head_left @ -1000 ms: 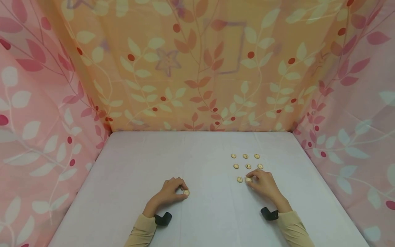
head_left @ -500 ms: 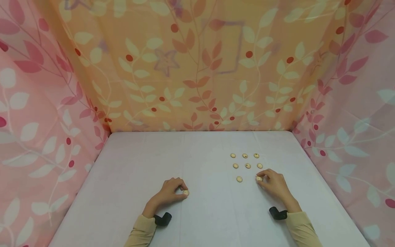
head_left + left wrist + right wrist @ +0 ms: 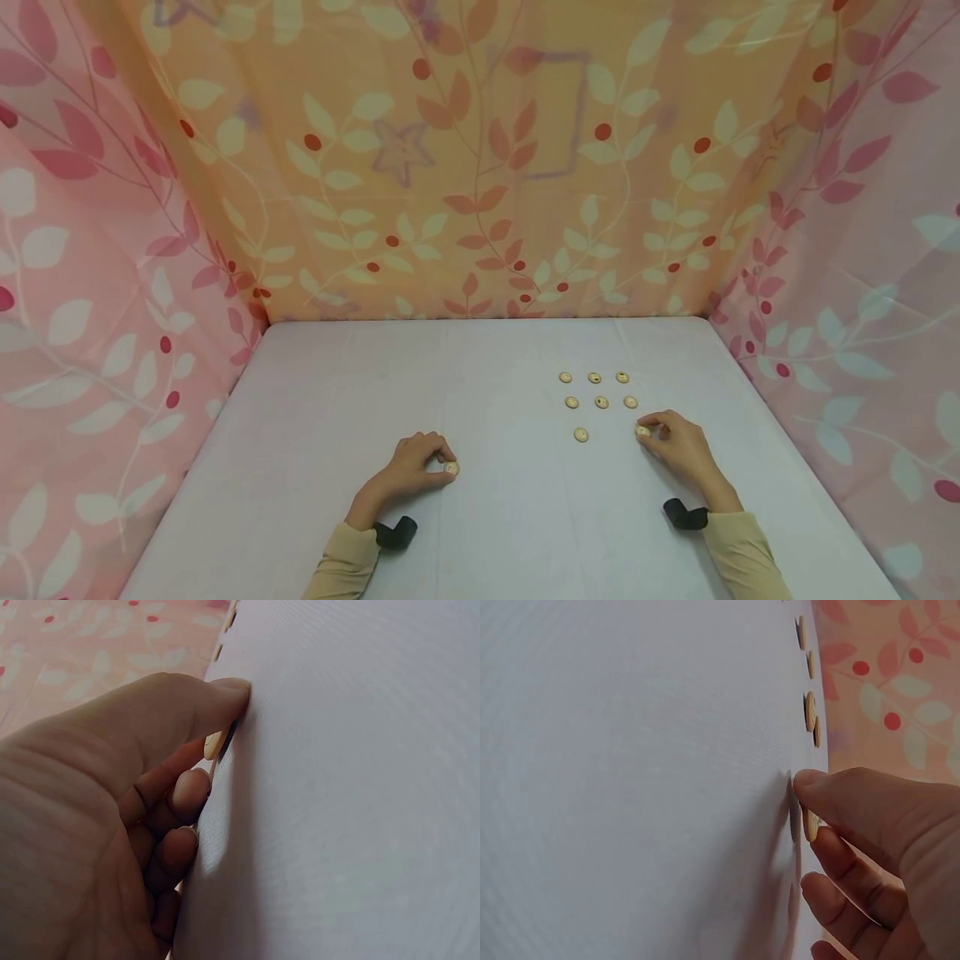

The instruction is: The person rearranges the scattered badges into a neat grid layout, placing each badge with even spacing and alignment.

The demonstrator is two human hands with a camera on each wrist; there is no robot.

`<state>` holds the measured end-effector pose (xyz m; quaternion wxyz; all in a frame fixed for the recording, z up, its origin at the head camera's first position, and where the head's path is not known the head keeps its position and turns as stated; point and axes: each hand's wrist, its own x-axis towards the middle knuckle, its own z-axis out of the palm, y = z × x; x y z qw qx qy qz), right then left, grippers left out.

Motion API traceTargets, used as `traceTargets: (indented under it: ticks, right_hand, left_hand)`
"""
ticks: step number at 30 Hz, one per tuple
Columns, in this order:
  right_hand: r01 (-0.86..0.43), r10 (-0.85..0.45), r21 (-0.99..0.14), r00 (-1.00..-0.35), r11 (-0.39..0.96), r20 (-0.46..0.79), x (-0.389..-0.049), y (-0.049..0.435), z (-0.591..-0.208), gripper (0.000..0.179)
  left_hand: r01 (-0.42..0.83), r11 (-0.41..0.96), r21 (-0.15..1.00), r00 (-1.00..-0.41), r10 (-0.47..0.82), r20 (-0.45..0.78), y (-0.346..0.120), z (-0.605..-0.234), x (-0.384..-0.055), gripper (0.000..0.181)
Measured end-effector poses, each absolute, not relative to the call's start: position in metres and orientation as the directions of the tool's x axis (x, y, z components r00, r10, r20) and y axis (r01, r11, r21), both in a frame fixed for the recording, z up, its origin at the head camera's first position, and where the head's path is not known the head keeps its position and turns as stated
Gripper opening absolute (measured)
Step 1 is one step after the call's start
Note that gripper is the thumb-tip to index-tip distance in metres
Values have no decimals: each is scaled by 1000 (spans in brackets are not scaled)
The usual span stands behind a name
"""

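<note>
My left hand pinches a small round wooden disc between thumb and fingers, low on the white table left of the other discs. The left wrist view shows that disc's edge under the thumb. Farther right, my right hand pinches another wooden disc. In the right wrist view this disc appears just off the cloth, with its shadow beside it. Several like discs lie flat in rows beyond: a back row of three, a middle row of three, and a single front disc.
A white cloth covers the table. Patterned curtains stand along its back, left and right sides. A black wrist camera sits at my left wrist, and another at my right.
My right hand has moved right with its disc, from beside the single front disc to a spot farther right. The left hand keeps its place and its disc.
</note>
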<state>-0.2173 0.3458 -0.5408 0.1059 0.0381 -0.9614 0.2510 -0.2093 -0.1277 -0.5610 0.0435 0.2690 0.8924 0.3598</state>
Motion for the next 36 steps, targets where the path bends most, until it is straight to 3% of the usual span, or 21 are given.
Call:
traceTargets:
  ticks: [18, 36]
  right_hand:
    - [-64, -15, -610, -996, 789, 86, -226, 363, -548, 30]
    - [-38, -21, -648, -999, 761, 33, -230, 367, -546, 30]
  left_hand:
    - [448, 608, 655, -857, 502, 120, -126, -557, -208, 19]
    - [414, 605, 680, -877, 466, 119, -100, -551, -218, 14]
